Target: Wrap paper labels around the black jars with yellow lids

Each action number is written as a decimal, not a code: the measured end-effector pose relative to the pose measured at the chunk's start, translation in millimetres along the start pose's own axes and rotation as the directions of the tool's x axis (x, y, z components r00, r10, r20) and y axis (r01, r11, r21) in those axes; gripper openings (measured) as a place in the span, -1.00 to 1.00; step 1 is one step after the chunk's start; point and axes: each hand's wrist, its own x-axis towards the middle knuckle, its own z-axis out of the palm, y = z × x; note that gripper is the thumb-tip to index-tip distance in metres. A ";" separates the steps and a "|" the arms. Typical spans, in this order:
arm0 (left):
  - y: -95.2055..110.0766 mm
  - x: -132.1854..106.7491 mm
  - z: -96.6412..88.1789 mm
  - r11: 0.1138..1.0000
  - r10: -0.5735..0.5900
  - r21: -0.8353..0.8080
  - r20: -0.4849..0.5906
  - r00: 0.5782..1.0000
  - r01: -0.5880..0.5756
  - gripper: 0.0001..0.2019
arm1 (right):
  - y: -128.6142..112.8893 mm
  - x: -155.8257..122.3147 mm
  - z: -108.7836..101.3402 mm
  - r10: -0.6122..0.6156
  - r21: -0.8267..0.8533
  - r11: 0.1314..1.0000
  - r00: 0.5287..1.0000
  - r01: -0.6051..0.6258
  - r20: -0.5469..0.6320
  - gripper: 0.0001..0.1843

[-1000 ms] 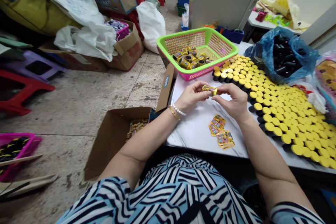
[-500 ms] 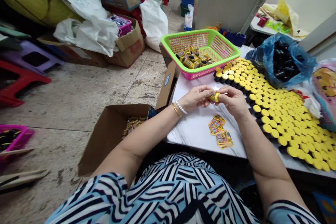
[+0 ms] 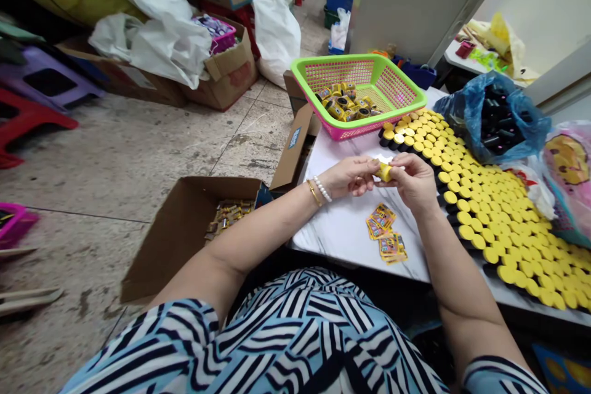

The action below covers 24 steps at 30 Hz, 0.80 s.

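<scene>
Between my two hands is a small yellow cylinder [image 3: 385,172] with what looks like a printed wrap; its far end is hidden by my fingers. My left hand [image 3: 354,176], with bracelets at the wrist, pinches one end. The fingers of my right hand [image 3: 415,180] are closed on the other end. Just below on the white table [image 3: 332,221] lie two small piles of yellow printed labels [image 3: 386,231]. Ahead, a green and pink basket [image 3: 305,66] holds several yellow-wrapped cylinders [image 3: 344,101], some showing dark ends.
Rows of black pieces with yellow round tops [image 3: 494,203] cover the table's right side. Behind them stands a blue plastic bag [image 3: 455,114] of black pieces. An open cardboard box [image 3: 161,246] with small pieces sits at my left, below the table. Sacks and stools stand on the floor further left.
The cylinder has turned between my fingers, showing a plainer yellow side. My hands stay close together over the same spot, and the whole view has shifted slightly.
</scene>
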 end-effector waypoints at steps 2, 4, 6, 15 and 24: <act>0.0 0.4 -0.2 1.000 0.030 -0.001 -0.026 0.999 -0.030 -0.56 | -1.0 0.3 -0.3 0.022 -0.025 0.999 0.999 -0.021 0.046 -0.69; -0.3 1.5 0.1 1.000 0.028 0.009 -0.039 0.999 -0.027 -0.51 | -2.6 0.0 0.1 0.008 -0.085 0.996 0.995 0.001 0.101 -0.67; -0.7 2.8 0.2 1.000 0.016 0.019 -0.023 1.000 -0.016 -0.47 | -3.8 -0.9 1.3 -0.058 -0.114 0.991 0.991 0.072 0.122 -0.75; 1.2 0.9 1.9 0.989 -0.093 0.100 -0.113 0.989 0.105 -0.42 | -1.1 -0.6 1.1 -0.216 -0.163 0.955 0.959 0.246 0.183 -0.80; 2.2 0.5 -0.1 0.993 -0.104 0.048 -0.038 0.994 0.106 -0.48 | -5.2 -0.8 3.2 -0.179 -0.121 0.972 0.971 0.200 0.159 -0.76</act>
